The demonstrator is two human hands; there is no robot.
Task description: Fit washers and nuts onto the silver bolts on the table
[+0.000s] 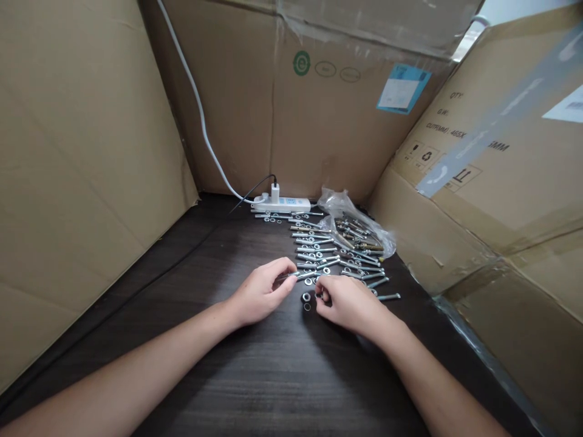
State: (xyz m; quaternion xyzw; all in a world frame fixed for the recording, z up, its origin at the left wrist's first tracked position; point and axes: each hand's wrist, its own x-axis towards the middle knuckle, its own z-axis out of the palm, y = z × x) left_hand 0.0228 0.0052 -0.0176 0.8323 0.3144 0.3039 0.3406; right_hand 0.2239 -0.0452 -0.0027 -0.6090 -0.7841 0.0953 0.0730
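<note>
My left hand (265,291) is closed in a pinch around a thin metal bolt (306,275), whose shiny end points right, toward the other hand. My right hand (348,301) is curled with thumb and fingertips together; what sits between them is too hidden to make out. Just left of those fingertips, a nut or thick washer (306,297) and a thin ring washer (306,307) lie on the dark table (255,376). Beyond both hands, rows of bolts (314,250) lie on their sides with washers and nuts among them.
A clear plastic bag (339,203) lies by more bolts at the back right. Behind the rows is a white power strip (291,205) with a plugged-in adapter. A black cable (182,250) crosses the table's left side. Cardboard boxes (237,91) wall the left, back and right.
</note>
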